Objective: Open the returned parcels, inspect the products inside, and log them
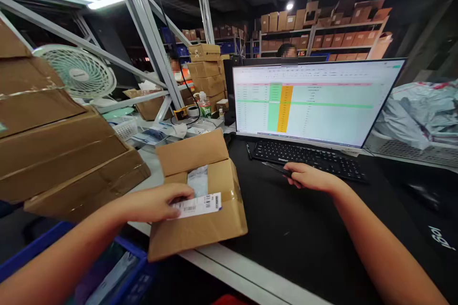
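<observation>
At the desk's near edge stands a cardboard box (218,226) with its flaps folded out. My left hand (157,202) is over the box opening, its fingers closed on a white barcode label (205,204); I cannot tell whether the label is attached to something below. Inside the box lies a clear plastic-wrapped packet (198,180). Over the black desk mat, just in front of the keyboard (307,159), my right hand (302,175) grips a knife (275,168) with a dark handle. Its thin blade points left toward the box.
A monitor (322,100) showing a spreadsheet stands behind the keyboard. Stacked cartons (53,138) and a fan (77,72) are on the left, above a blue crate (138,271). A mouse (422,195) and bagged goods (418,114) are on the right. People are partly visible beyond.
</observation>
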A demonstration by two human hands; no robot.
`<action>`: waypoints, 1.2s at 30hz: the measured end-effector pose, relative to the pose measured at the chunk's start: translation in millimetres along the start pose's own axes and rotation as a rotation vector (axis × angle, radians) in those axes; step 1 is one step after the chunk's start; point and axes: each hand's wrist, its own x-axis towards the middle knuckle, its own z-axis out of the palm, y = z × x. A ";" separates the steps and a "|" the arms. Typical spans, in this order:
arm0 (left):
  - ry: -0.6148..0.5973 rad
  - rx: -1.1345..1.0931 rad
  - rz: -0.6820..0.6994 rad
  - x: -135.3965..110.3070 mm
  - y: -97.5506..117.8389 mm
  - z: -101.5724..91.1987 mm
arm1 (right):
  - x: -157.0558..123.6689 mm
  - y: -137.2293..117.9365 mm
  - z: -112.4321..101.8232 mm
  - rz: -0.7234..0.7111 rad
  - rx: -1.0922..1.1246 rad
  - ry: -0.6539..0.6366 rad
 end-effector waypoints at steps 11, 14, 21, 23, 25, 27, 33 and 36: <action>0.422 -0.046 -0.186 33.9 2.7 75.9 | -1.8 -47.7 68.6 -0.776 -0.436 0.189; 0.451 -0.079 -0.161 32.8 -0.5 79.8 | 6.8 -38.7 66.5 -0.942 -0.501 0.278; 0.477 -0.130 -0.148 29.4 0.1 77.7 | 7.0 -29.9 63.9 -0.889 -0.384 0.032; 0.480 -0.132 -0.146 29.4 0.5 77.9 | 6.6 -30.5 67.5 -0.864 -0.382 0.013; 0.473 -0.127 -0.140 28.8 -0.2 77.3 | 7.6 -31.5 72.0 -0.880 -0.395 0.063; 0.456 -0.111 -0.118 27.1 -2.3 75.7 | 9.7 -31.6 74.0 -0.921 -0.408 0.145; 0.499 -0.083 0.006 19.4 -8.3 77.7 | 20.9 -10.2 44.4 -0.682 -0.585 0.595; 0.544 0.035 -0.002 17.9 -1.7 85.6 | 28.7 15.3 21.3 -0.370 -0.623 0.556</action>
